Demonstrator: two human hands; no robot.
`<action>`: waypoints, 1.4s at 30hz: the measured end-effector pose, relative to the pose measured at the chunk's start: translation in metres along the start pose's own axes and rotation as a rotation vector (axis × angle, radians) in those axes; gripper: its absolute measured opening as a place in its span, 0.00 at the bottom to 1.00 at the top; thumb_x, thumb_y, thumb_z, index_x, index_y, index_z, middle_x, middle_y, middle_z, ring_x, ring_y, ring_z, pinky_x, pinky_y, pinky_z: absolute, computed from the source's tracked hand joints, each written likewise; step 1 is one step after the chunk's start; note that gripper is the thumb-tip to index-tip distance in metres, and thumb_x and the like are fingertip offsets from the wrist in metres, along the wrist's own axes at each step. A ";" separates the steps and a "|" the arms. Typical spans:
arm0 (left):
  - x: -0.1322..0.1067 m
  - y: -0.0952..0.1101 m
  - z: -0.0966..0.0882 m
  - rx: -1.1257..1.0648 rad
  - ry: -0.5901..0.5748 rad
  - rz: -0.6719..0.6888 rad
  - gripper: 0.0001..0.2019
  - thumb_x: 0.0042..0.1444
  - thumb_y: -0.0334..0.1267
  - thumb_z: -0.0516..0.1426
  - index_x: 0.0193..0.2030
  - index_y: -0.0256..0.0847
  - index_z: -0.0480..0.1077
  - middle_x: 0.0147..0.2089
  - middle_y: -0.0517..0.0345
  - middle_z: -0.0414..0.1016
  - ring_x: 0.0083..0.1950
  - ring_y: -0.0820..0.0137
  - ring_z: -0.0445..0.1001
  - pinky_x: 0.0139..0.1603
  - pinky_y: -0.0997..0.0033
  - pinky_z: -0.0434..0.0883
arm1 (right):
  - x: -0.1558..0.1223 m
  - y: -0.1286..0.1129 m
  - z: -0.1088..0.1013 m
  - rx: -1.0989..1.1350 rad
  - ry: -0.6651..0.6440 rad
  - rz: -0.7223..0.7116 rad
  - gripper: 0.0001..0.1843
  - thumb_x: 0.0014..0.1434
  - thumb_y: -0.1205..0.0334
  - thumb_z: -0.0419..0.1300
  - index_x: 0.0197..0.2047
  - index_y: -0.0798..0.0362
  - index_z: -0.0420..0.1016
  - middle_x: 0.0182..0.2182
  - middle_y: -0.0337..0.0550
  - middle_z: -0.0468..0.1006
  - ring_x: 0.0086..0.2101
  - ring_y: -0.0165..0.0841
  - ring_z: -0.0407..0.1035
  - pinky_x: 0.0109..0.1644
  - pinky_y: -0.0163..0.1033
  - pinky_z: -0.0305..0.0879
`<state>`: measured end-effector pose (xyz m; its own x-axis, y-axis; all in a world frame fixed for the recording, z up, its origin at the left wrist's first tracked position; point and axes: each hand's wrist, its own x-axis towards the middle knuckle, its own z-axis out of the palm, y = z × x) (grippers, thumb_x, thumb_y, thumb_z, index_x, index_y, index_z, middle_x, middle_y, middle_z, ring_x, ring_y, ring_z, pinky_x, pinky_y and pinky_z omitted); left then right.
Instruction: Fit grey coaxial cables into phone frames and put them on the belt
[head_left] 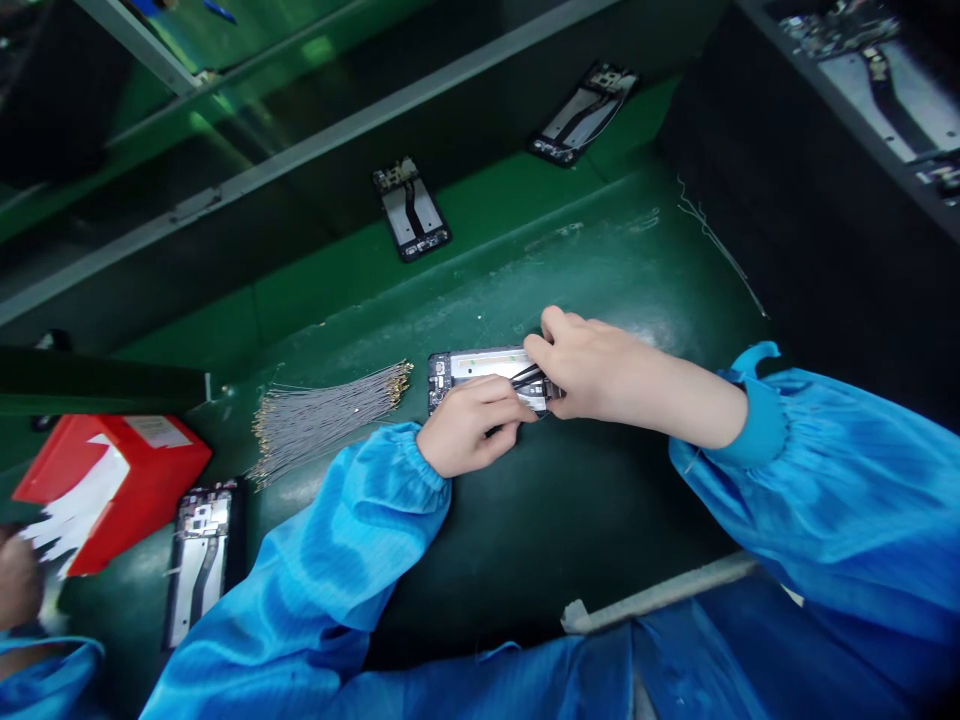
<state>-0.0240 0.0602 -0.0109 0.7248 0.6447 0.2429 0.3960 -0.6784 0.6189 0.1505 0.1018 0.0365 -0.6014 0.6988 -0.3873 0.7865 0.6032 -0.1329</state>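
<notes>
On the green table [570, 500], the left hand [471, 425] curls over the near edge of the open phone [480, 372] to pin it flat, while the right hand [592, 365] pinches dark tweezers [529, 378] shut over its right end, the bundle of thin wires [322, 418] lying within reach to the left.

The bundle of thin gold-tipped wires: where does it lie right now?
In the head view, the bundle of wires lies on the green mat, left of the opened phone under both hands.
</notes>
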 end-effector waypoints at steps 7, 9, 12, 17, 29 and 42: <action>-0.001 0.000 0.003 0.023 0.073 0.007 0.10 0.54 0.28 0.48 0.35 0.37 0.71 0.29 0.55 0.70 0.32 0.71 0.65 0.37 0.69 0.66 | -0.006 0.016 0.021 0.134 0.192 -0.173 0.15 0.48 0.62 0.59 0.39 0.59 0.64 0.41 0.52 0.61 0.33 0.35 0.62 0.34 0.38 0.60; -0.001 0.000 0.003 0.038 0.101 -0.005 0.10 0.54 0.29 0.49 0.34 0.37 0.71 0.28 0.55 0.69 0.32 0.71 0.65 0.36 0.70 0.65 | -0.006 0.020 0.027 0.140 0.238 -0.193 0.15 0.49 0.60 0.59 0.39 0.58 0.64 0.41 0.52 0.61 0.33 0.34 0.62 0.33 0.38 0.61; 0.000 0.000 0.004 0.067 0.130 -0.037 0.08 0.53 0.29 0.49 0.34 0.37 0.69 0.28 0.56 0.69 0.32 0.71 0.64 0.36 0.70 0.65 | -0.005 0.022 0.029 0.118 0.258 -0.205 0.16 0.49 0.58 0.60 0.39 0.57 0.64 0.41 0.51 0.62 0.32 0.34 0.63 0.33 0.39 0.61; 0.001 0.002 0.006 0.121 0.146 -0.125 0.06 0.52 0.28 0.49 0.32 0.38 0.66 0.27 0.58 0.67 0.32 0.72 0.64 0.37 0.71 0.65 | -0.005 0.023 0.024 0.062 0.242 -0.243 0.15 0.50 0.59 0.61 0.38 0.57 0.65 0.41 0.51 0.62 0.31 0.33 0.63 0.34 0.39 0.61; 0.002 0.000 0.008 0.189 0.119 -0.163 0.05 0.54 0.29 0.48 0.29 0.38 0.63 0.28 0.58 0.63 0.32 0.71 0.62 0.36 0.71 0.64 | 0.002 0.009 0.009 -0.032 0.095 -0.204 0.17 0.48 0.63 0.61 0.41 0.59 0.66 0.41 0.54 0.63 0.32 0.35 0.64 0.30 0.37 0.56; 0.001 0.001 0.001 0.084 -0.014 -0.071 0.05 0.48 0.27 0.48 0.26 0.38 0.62 0.24 0.58 0.62 0.30 0.71 0.60 0.34 0.71 0.62 | 0.000 0.004 0.000 0.088 -0.041 -0.111 0.14 0.48 0.65 0.59 0.40 0.58 0.67 0.43 0.52 0.60 0.32 0.34 0.62 0.34 0.38 0.59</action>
<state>-0.0221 0.0601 -0.0103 0.7011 0.6874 0.1897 0.4922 -0.6589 0.5688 0.1530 0.1044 0.0361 -0.6806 0.6122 -0.4025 0.7257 0.6387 -0.2557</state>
